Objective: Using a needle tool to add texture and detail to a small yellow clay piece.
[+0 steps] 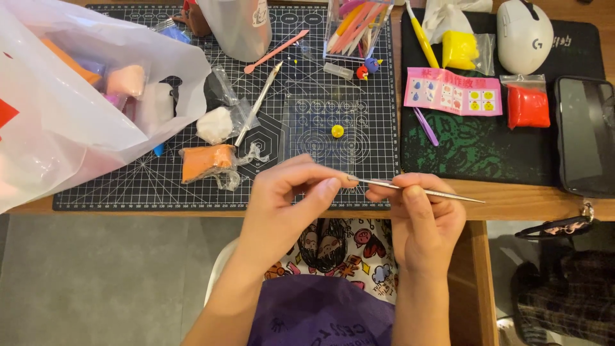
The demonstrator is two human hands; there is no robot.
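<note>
At the left of the frame a white plastic bag (57, 109) lay open on the dark cutting mat (128, 192), with an orange clay packet (205, 161) and a white clay packet (214, 124) beside it, still wrapped. At lower centre the left hand (288, 198) pinched its fingertips at the tip of a thin metal tool (416, 189), whose shaft the right hand (419, 221) gripped. Only a small yellow ball (337, 131) sat on the clear sheet (323, 131) above, so the shaping seemed barely begun; further right, yellow clay (460, 50) and red clay (528, 106) waited bagged.
</note>
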